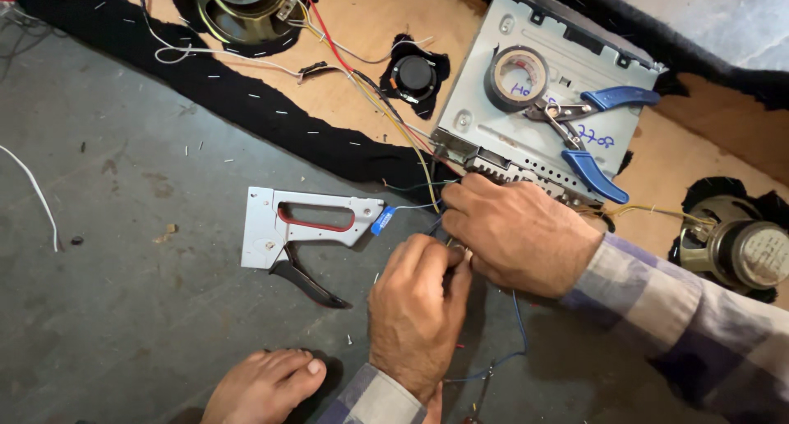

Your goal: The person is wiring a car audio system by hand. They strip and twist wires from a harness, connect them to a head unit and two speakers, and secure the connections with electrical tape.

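My left hand [417,305] and my right hand [516,231] meet just below the rear edge of a grey metal car stereo unit [493,71]. Both pinch thin wires [427,195] that run out of the unit's back; the fingertips hide the wire ends. Blue-handled pliers [593,136] and a roll of tape [516,77] lie on top of the unit. A grey staple gun [306,231] rests on the floor left of my hands.
A wooden board edged in black fabric [271,112] carries a large speaker [242,5], a small tweeter [413,75] and coloured cables. Another speaker [744,251] sits at the right. A bare foot [263,384] rests on the grey floor. A white wire [37,194] lies at left.
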Demonstrator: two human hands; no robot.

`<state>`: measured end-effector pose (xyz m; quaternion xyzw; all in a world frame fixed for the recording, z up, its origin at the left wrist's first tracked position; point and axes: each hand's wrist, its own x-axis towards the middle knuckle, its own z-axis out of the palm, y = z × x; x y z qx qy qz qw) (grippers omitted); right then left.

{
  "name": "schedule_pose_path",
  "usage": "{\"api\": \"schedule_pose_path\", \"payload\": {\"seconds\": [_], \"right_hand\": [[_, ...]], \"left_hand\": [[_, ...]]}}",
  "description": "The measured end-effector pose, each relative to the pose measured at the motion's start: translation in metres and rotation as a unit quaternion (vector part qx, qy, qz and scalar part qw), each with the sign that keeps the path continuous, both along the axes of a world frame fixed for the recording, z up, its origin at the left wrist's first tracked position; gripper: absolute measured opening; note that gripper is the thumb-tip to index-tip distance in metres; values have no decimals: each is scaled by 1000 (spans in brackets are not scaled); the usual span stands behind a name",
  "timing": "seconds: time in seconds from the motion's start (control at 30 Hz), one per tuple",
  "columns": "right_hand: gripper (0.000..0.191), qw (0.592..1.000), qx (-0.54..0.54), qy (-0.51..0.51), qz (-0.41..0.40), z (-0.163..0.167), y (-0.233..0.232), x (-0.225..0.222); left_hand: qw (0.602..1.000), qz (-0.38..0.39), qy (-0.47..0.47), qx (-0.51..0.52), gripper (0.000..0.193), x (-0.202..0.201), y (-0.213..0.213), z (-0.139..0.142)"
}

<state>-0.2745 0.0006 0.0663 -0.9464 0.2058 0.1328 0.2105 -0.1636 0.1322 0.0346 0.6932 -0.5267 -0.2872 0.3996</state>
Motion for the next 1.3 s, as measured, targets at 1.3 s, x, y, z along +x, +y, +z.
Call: {"api": "schedule_pose_path", "payload": {"seconds": [1.3], "right_hand": [[24, 987, 50, -145, 53, -8, -14, -28]], "left_hand": [[994, -2, 99, 41, 9, 10, -8, 2]]}}
